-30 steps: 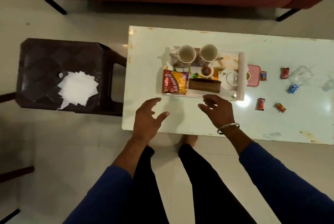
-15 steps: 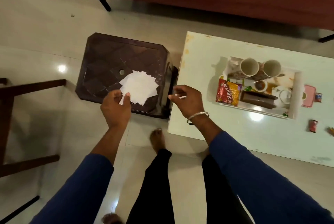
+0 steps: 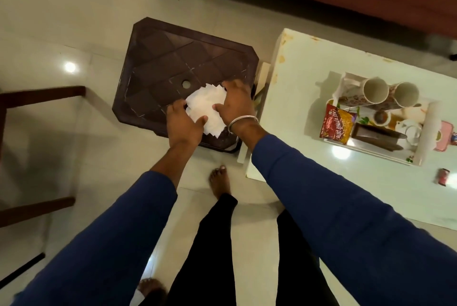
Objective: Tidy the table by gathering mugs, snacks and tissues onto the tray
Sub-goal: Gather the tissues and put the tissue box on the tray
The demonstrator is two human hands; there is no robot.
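On the dark brown stool [image 3: 173, 58] left of the white counter [image 3: 346, 182] lies a loose, fanned pile of white tissues [image 3: 206, 105], and both hands are on it: the left hand [image 3: 184, 124] touches the near left edge with thumb spread toward the middle, while the right hand [image 3: 236, 104] cups the far right side, fingers curled over the pile's edge; whether either has truly pinched the sheets I cannot tell. These tissues look thin, soft and very light, likely to slide apart or flutter, so the sensible hold is to squeeze the pile inward from both sides and lift it as one stack. Over on the counter the tray [image 3: 420, 132] already carries two mugs [image 3: 374, 90] and a snack packet [image 3: 335, 120], while a small red wrapper [image 3: 443, 176] sits outside it
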